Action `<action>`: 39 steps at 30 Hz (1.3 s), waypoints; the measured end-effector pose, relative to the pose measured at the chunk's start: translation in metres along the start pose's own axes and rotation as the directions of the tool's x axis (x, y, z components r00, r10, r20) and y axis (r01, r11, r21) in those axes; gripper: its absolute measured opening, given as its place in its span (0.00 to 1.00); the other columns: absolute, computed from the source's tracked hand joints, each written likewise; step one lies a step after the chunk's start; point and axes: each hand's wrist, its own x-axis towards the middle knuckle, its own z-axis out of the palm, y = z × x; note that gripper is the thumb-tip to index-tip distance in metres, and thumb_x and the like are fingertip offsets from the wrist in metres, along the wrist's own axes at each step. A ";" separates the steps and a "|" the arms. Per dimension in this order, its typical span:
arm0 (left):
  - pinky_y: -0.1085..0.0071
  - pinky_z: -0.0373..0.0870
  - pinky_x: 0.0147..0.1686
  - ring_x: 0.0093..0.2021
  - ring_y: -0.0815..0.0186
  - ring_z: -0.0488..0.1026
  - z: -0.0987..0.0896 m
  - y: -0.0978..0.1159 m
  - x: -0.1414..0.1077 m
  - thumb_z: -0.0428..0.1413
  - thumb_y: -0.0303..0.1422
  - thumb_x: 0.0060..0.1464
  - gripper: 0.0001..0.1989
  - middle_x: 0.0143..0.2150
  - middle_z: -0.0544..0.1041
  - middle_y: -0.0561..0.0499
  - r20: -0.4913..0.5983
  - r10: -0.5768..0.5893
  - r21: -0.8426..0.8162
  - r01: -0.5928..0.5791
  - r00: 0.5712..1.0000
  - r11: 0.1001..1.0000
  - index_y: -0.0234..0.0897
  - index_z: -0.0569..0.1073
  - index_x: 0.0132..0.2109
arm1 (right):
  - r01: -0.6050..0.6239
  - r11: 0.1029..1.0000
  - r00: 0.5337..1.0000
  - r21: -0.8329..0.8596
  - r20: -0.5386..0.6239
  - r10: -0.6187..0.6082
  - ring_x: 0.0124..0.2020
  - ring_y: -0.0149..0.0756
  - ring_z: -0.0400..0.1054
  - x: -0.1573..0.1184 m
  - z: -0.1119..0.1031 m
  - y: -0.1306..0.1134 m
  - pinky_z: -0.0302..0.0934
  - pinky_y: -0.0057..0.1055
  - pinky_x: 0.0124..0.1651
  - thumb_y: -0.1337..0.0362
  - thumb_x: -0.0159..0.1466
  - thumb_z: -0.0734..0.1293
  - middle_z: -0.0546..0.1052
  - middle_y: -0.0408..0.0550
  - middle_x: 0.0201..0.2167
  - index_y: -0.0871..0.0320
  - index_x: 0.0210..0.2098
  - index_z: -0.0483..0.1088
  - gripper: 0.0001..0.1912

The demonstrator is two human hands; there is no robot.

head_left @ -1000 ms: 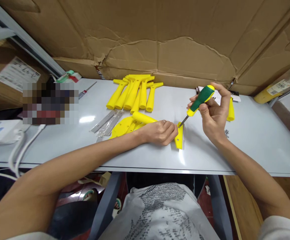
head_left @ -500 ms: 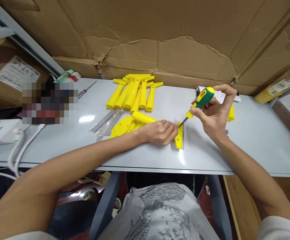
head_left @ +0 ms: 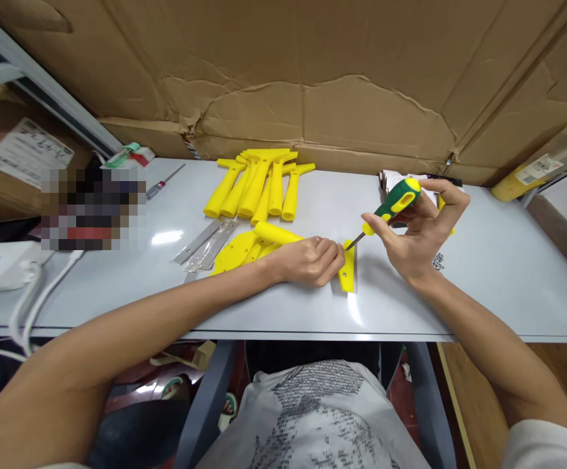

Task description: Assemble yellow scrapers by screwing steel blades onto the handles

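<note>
Beside the yellow plastic scraper head (head_left: 347, 268) our left hand (head_left: 312, 260) pinned it down, while our right hand (head_left: 420, 234) gripped the green-and-yellow screwdriver (head_left: 390, 203), screw seemingly unfinished.

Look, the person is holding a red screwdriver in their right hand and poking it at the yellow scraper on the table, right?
Not quite: the screwdriver is green and yellow, not red, as the head view shows. The right hand does hold it, tip against the yellow scraper on the table.

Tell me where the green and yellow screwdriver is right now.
The screwdriver is in the right hand, right of centre on the table, its tip on the yellow scraper head that the left hand pins down.
</note>
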 end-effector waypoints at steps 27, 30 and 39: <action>0.72 0.72 0.23 0.26 0.67 0.75 -0.001 0.000 -0.001 0.54 0.18 0.69 0.10 0.29 0.78 0.47 0.026 0.007 0.004 -0.007 1.000 1.000 0.24 0.81 0.42 | -0.284 0.881 0.947 0.378 0.253 0.197 0.59 0.51 0.78 0.005 -0.003 0.015 0.84 0.54 0.51 0.42 0.70 0.72 0.80 0.48 0.55 0.37 0.68 0.60 0.32; 0.72 0.72 0.23 0.26 0.67 0.74 0.001 0.001 -0.001 0.55 0.18 0.68 0.09 0.28 0.77 0.48 -0.001 0.001 0.018 -0.001 1.000 1.000 0.24 0.81 0.42 | -0.282 0.884 0.947 0.372 0.257 0.194 0.60 0.51 0.78 0.004 -0.002 0.014 0.84 0.55 0.52 0.42 0.70 0.72 0.80 0.48 0.55 0.37 0.68 0.60 0.32; 0.71 0.70 0.22 0.25 0.67 0.74 0.001 0.001 -0.001 0.56 0.19 0.67 0.07 0.29 0.77 0.46 0.008 -0.008 -0.023 0.008 1.000 1.000 0.23 0.80 0.44 | -0.265 0.902 0.946 0.340 0.271 0.176 0.54 0.48 0.81 0.002 -0.001 0.011 0.85 0.50 0.46 0.47 0.73 0.69 0.79 0.48 0.53 0.36 0.70 0.57 0.30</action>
